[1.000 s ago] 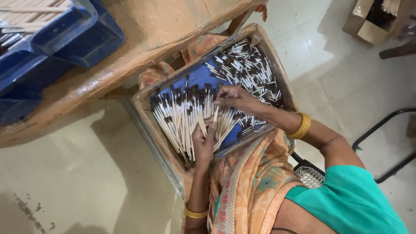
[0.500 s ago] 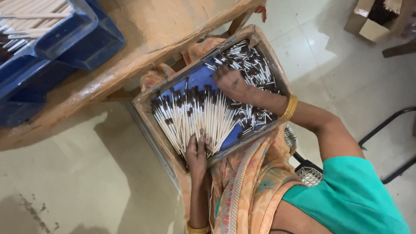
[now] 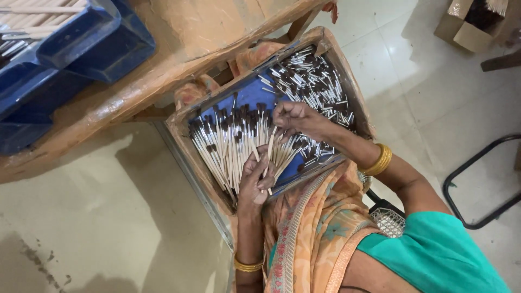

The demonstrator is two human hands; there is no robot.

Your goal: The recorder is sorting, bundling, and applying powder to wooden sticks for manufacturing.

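Head camera, looking down: a person sits with a shallow wooden tray [image 3: 179, 135] on their lap, lined in blue and filled with thin pale sticks tipped dark brown. The left hand [image 3: 255, 182] lies half-open, fingers curled over the lower ends of a fanned bundle of sticks [image 3: 228, 144], pinning them near the tray's front edge. The right hand [image 3: 290, 116] is closed in a pinch, apparently on a few sticks drawn from the loose heap [image 3: 315, 87] at the tray's far end — the grip is hard to make out. The step in hand looks like gathering and aligning; laying the pinched sticks down calls for matching tips to the fan.

A blue crate [image 3: 81, 38] sits on a wooden bench [image 3: 179, 54] beyond the tray.
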